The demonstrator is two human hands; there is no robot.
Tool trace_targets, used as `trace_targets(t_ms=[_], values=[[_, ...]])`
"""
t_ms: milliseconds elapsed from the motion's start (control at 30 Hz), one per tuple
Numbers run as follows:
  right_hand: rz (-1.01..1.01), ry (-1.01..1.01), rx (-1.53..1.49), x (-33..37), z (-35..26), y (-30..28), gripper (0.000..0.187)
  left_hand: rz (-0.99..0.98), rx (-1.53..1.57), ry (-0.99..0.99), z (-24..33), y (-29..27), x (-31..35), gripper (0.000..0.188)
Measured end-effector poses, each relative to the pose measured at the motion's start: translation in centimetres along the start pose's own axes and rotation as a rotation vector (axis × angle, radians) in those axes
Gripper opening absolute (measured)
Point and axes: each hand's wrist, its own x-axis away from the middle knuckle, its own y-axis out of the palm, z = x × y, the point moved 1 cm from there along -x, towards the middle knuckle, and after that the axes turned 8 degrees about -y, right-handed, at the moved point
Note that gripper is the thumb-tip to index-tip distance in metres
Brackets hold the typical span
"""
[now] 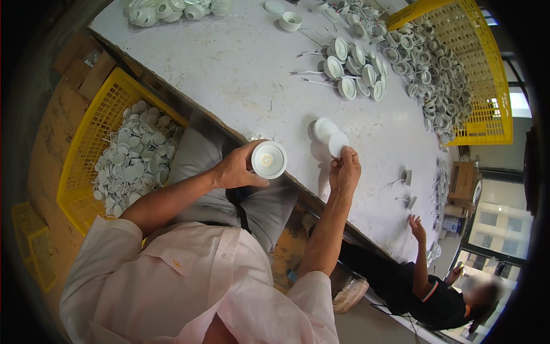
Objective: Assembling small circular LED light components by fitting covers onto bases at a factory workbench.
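Note:
My left hand [236,168] is wrapped round a white round LED downlight housing [278,172], its open face turned up and the small yellowish LEDs showing inside. Between the fingertips of my right hand [346,172] is a thin white disc [339,144], held by its edge above the table. Partly behind that disc lie other white discs [323,127] on the white table [258,97]; how many are stacked there I cannot tell. Farther off, a group of white downlight housings [347,88] with wires stands on the tabletop.
At my left is a yellow basket [77,166] full of white discs and small parts. A tipped yellow basket [498,86] at the far right spills many wired housings [427,74]. A plastic bag [172,12] of white parts lies at the far edge. Another person [438,301] works at right.

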Motion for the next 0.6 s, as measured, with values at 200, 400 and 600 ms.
trace_targets(t_ms=[200, 400, 600], values=[[0.046, -0.087, -0.100, 2.8, -0.7, 2.3, 0.014, 0.001, -0.026, 0.013, 1.0, 0.5, -0.9, 0.089], [0.018, -0.024, -0.114, 3.9, 0.3, 2.6, 0.020, -0.013, -0.064, 0.011, 1.1, 0.9, -1.5, 0.089], [0.072, 0.100, -0.139, 4.6, 0.4, 2.6, 0.011, -0.014, -0.087, 0.015, 0.5, 0.9, -1.7, 0.089]])
